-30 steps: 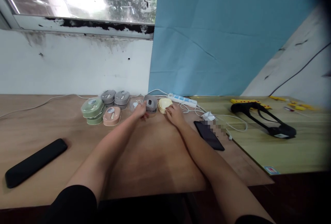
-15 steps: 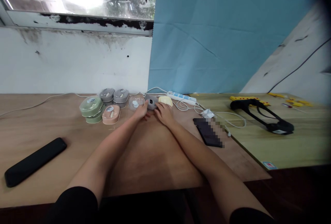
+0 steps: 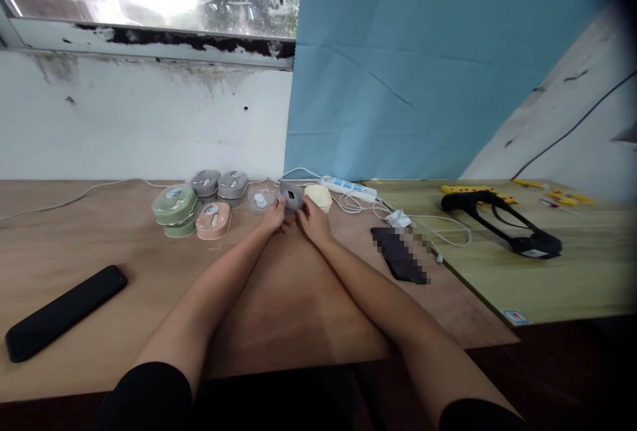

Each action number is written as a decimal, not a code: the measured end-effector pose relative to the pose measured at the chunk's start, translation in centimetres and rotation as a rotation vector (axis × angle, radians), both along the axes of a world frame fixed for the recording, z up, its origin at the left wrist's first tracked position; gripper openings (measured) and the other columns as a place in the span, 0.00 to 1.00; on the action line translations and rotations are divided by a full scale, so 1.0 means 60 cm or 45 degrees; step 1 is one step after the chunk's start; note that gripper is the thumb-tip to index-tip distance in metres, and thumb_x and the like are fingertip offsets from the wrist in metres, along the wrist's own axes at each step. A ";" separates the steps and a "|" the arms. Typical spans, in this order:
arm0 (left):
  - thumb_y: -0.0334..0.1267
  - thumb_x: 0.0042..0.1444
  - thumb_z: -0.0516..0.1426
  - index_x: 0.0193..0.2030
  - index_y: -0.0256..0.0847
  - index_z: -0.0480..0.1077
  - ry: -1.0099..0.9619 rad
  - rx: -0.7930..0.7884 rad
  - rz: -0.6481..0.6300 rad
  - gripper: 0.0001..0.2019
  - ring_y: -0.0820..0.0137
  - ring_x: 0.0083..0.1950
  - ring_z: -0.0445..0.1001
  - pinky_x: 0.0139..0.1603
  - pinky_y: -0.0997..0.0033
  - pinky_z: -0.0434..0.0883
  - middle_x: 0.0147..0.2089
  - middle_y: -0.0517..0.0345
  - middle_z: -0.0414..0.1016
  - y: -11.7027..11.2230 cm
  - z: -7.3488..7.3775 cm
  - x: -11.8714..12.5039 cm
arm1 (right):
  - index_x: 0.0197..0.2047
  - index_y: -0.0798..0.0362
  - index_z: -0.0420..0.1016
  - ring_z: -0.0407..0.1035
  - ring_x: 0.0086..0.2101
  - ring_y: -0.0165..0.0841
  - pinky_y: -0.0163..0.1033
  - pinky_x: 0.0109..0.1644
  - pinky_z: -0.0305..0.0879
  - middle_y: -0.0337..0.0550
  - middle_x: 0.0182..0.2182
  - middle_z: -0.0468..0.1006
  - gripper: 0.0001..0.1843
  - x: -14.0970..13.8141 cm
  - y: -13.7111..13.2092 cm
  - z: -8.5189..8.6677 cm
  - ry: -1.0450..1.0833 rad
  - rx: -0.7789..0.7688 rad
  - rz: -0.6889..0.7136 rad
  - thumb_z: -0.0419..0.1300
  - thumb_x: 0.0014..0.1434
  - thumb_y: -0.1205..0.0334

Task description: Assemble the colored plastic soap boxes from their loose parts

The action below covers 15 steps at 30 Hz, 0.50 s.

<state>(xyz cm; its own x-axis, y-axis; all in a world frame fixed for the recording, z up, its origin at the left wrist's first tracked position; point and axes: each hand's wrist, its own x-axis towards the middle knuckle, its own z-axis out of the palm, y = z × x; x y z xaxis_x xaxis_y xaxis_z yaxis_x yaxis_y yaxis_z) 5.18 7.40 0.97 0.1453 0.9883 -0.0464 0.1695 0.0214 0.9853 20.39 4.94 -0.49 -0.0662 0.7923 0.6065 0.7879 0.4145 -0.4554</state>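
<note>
Near the back of the table, a grey oval box lid (image 3: 290,195) with a small dark slot is tilted up between my hands. My left hand (image 3: 273,215) grips its left side, thumb against the edge and fingers curled underneath. At its right side my right hand (image 3: 314,219) has its fingers closed on the edge. A cream oval box part (image 3: 318,197) sits just behind my right hand. To the left of the lid lies a clear plastic piece (image 3: 261,197) with a white part in it.
Stacked green boxes (image 3: 175,209), a pink box (image 3: 213,221) and grey boxes (image 3: 232,185) stand at the back left. A black oblong case (image 3: 67,311) lies front left. Rightward are a power strip (image 3: 348,187) with cables, a dark phone-like slab (image 3: 395,255) and a black frame (image 3: 502,225).
My right hand has shifted slightly, its fingers now more upright at the lid's edge, leaving more of the cream part visible. My left hand stays almost in place.
</note>
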 end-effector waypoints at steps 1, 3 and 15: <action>0.62 0.60 0.44 0.51 0.39 0.62 -0.016 0.006 0.003 0.28 0.72 0.11 0.64 0.15 0.78 0.58 0.20 0.57 0.74 0.000 0.000 -0.001 | 0.60 0.54 0.64 0.62 0.59 0.37 0.46 0.62 0.60 0.51 0.61 0.66 0.23 0.001 0.000 0.000 0.000 0.015 0.004 0.50 0.62 0.60; 0.63 0.60 0.43 0.49 0.38 0.64 -0.055 0.016 0.009 0.29 0.73 0.11 0.64 0.14 0.78 0.58 0.20 0.56 0.74 0.000 0.000 -0.004 | 0.58 0.53 0.67 0.61 0.59 0.36 0.46 0.63 0.59 0.49 0.61 0.66 0.21 0.002 0.000 0.001 -0.004 0.043 0.017 0.49 0.63 0.62; 0.59 0.61 0.47 0.46 0.38 0.65 -0.112 0.058 -0.017 0.25 0.76 0.11 0.63 0.14 0.80 0.58 0.20 0.57 0.73 0.000 -0.012 -0.007 | 0.54 0.52 0.71 0.64 0.57 0.36 0.44 0.62 0.59 0.47 0.59 0.69 0.19 0.002 -0.005 0.006 -0.026 0.086 0.020 0.49 0.63 0.60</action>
<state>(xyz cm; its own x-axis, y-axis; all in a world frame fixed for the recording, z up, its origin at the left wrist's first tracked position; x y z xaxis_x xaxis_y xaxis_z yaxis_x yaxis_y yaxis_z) 4.74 7.39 0.25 0.1599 0.9871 0.0117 0.0825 -0.0252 0.9963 20.52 4.66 -0.13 -0.0914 0.7483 0.6571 0.7899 0.4563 -0.4098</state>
